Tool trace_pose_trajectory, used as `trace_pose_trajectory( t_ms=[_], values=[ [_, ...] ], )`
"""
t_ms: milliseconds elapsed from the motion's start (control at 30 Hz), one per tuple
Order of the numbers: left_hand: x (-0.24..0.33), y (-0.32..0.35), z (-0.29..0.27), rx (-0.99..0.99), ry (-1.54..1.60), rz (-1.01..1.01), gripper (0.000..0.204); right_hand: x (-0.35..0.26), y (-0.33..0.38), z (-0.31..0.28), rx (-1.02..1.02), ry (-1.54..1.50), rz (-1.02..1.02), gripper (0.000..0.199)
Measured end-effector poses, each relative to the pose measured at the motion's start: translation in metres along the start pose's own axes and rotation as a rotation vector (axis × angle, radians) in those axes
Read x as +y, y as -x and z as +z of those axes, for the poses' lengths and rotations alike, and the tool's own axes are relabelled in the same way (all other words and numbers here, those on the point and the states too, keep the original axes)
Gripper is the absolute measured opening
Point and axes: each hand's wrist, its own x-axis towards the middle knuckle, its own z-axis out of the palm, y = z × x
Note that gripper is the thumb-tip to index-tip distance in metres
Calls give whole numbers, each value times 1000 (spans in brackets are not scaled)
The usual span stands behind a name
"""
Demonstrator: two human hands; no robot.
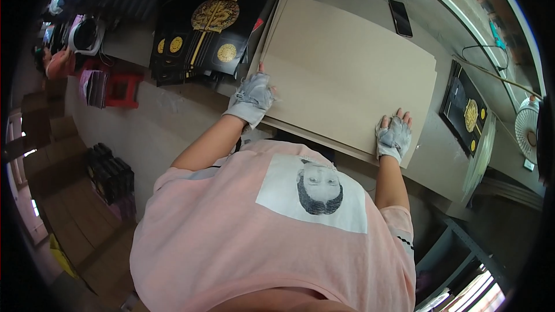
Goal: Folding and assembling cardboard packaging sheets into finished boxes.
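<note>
A stack of large beige cardboard sheets (347,52) lies on the table in front of me, its edges slightly offset. My left hand (252,97), in a worn grey fingerless glove, rests at the stack's left near corner. Its thumb and index finger are apart; its other fingers are partly hidden. On the near right part of the top sheet, my right hand (395,134) lies flat in a matching glove, fingers spread and pointing away from me.
Black printed sheets with gold designs (214,23) are piled left of the cardboard, and another black-and-gold pile (465,110) sits at the right. A phone (400,18) lies behind the stack. A white fan (526,130) stands far right, a red stool (122,89) at the left.
</note>
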Motion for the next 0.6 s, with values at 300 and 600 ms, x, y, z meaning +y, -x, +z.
trace_pose_trajectory(
  t_ms=[300, 600],
  values=[
    [-4, -50, 20, 130, -5, -27, 89, 4, -1, 7, 53, 5, -29, 70],
    [0, -78, 23, 236, -122, -31, 79, 7, 2, 8, 19, -40, -5, 70]
  ],
)
